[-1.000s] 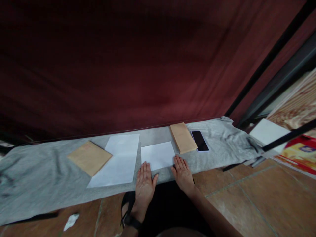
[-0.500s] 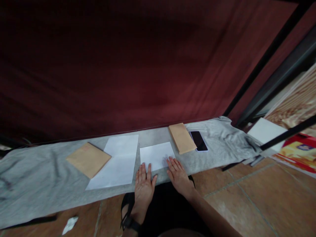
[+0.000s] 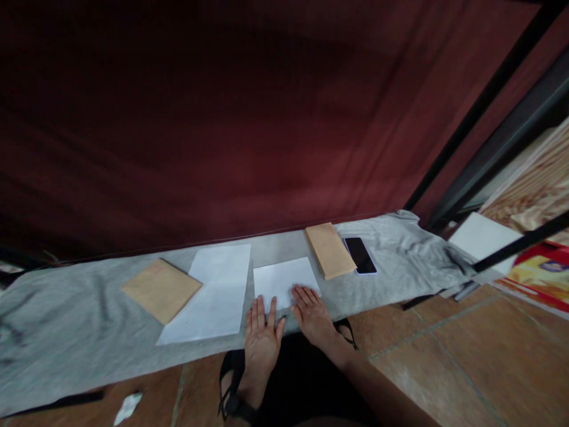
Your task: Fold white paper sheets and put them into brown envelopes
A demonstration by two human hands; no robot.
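The left hand (image 3: 262, 337) and right hand (image 3: 313, 318) lay spread, fingertips (image 3: 260, 303) on white paper (image 3: 283, 281) near the front edge of the bench (image 3: 62, 332). An envelope (image 3: 330, 250) lay farther back.

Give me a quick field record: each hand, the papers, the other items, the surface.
Left hand: open, flat, fingertips at the small white sheet's near-left corner
Right hand: open, flat, fingers on that sheet's right part
Large white sheet: left of the small one, partly under a brown packet
Second brown packet: right of the small sheet
Phone: beside second packet, screen dark
Surface: grey cloth
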